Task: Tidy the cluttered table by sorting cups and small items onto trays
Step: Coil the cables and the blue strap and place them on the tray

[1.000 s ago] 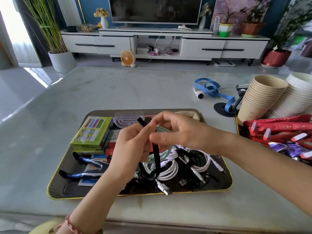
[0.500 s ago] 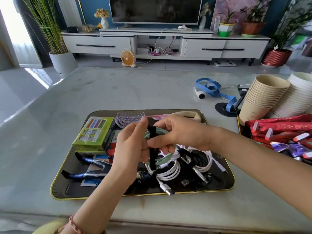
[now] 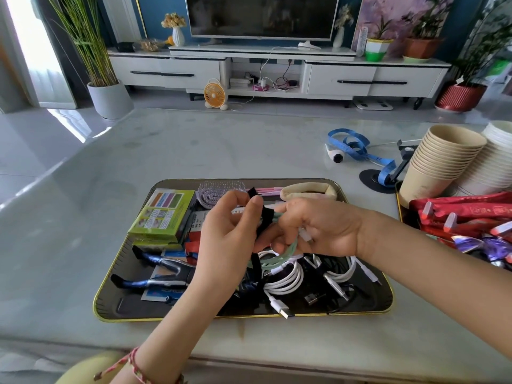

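Over a dark gold-rimmed tray (image 3: 360, 310), my left hand (image 3: 224, 242) pinches a black strap (image 3: 261, 220) between thumb and fingers. My right hand (image 3: 318, 228) grips a coiled mint-green cable (image 3: 279, 257) that the strap wraps around. Inside the tray lie white coiled cables (image 3: 288, 279), a green box (image 3: 163, 212), blue-handled pliers (image 3: 158, 263), a lilac hairbrush (image 3: 213, 189) and a beige band (image 3: 307, 188). At the right stand stacked beige paper cups (image 3: 440, 162) and white cups (image 3: 496, 162).
A second tray at the right edge holds red packets (image 3: 465, 214) and purple wrappers (image 3: 487, 245). A blue measuring tape (image 3: 357, 146) and a black phone stand (image 3: 388, 176) lie behind it. The pale marble table (image 3: 194, 145) stretches toward a TV cabinet.
Both hands have lowered slightly toward the tray with the green cable. The black strap, earlier hanging long and upright, is now pulled across the coil by my left fingers.
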Motion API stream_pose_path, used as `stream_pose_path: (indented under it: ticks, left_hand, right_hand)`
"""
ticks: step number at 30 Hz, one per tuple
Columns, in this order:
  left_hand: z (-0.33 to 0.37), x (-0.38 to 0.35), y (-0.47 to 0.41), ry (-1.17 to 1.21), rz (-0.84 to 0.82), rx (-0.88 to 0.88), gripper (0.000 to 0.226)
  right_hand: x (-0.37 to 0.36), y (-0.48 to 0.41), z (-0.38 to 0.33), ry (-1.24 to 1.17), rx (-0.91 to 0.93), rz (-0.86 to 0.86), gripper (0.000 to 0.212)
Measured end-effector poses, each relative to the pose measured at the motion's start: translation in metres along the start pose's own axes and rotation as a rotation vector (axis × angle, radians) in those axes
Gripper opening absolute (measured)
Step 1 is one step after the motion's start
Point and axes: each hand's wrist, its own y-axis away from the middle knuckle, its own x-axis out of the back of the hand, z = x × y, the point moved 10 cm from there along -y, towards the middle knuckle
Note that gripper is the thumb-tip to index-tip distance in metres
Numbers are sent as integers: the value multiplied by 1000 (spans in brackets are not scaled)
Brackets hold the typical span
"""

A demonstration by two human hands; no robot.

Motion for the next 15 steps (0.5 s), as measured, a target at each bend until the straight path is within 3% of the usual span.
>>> stream_pose_path:
  ticks: [6,9,12,15]
  left_hand:
    - [23,-3,7,-26,-67,-183,22]
    - [31,-5,10,-30,-101,-293,18]
    - [43,-4,18,-257,-82,-514,12]
    - [56,-5,28,-448,-52,-700,14]
  right_hand:
    - [-6,12,-11,-296,-42,-204,44]
    - [-1,7,-15,-261,-17,-84,25]
    - [-8,3,-13,-158,-5,28,5]
    - [-11,4,-16,-180,19,66,11]
